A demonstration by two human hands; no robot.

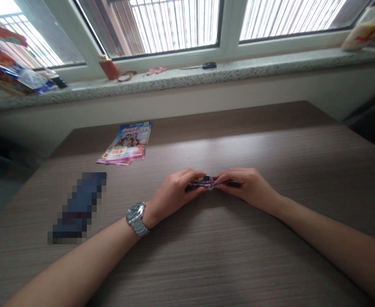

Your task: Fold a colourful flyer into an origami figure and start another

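Observation:
A folded, brightly printed paper leaflet is held between my two hands just above or on the middle of the wooden table. My left hand, with a metal watch at the wrist, pinches its left end. On its right end, the thumb and fingers of my right hand are closed. Much of the leaflet is hidden by my fingers, and its folds are too small to make out. Further back to the left lies a stack of colourful leaflets.
A pixelated dark blue oblong lies on the table at left. Along the stone windowsill are a red lighter-like object, pink bits, dark-handled scissors and a snack-like bag. A white package stands far right.

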